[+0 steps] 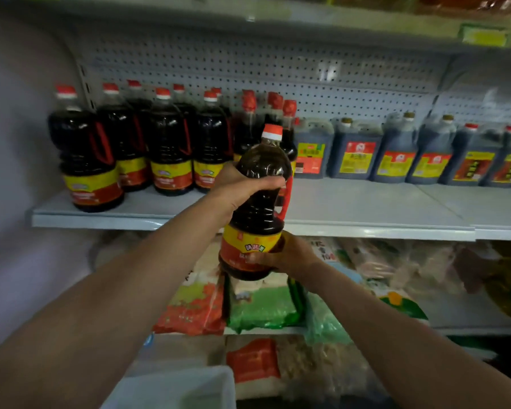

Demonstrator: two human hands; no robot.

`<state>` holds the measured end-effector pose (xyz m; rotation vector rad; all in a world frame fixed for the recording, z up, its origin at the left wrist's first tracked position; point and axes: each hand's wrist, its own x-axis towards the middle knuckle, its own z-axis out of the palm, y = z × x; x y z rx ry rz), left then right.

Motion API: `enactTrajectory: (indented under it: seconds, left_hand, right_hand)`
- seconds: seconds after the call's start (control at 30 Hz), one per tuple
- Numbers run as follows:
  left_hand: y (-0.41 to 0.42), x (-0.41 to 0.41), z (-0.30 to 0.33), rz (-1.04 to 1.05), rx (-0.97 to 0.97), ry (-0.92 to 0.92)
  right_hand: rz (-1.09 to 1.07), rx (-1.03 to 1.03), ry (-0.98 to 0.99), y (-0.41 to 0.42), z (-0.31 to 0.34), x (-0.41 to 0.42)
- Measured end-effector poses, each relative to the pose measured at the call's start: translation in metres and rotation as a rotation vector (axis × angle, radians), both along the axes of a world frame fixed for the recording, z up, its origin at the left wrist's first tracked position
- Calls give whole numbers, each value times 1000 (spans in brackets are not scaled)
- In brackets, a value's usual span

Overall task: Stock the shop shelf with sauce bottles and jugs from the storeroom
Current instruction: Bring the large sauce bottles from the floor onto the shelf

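Gripping one sauce bottle [258, 202]: left hand [242, 187] fingers round waist, right hand [281, 255] fingers round base.

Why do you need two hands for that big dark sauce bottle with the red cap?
The dark plastic sauce bottle with the red cap looks nearly full, so probably heavy. It's tall and narrow-waisted, so it might tip if set down carelessly.

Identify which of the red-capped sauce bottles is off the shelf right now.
The bottle gripped by the left hand at its waist and the right hand at its base; the others stand on the shelf.
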<state>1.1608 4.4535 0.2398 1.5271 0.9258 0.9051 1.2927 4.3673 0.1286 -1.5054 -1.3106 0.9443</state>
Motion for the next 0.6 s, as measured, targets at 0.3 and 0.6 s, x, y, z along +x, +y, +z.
enactTrajectory:
  seconds: [0.3,0.6]
  left_hand:
    - [93,-85,22,87,137,24]
    - [163,-147,11,155,129,51]
  right_hand:
    - [-24,137,-81,116,20,-54]
    - [30,142,-138,209,9,-111]
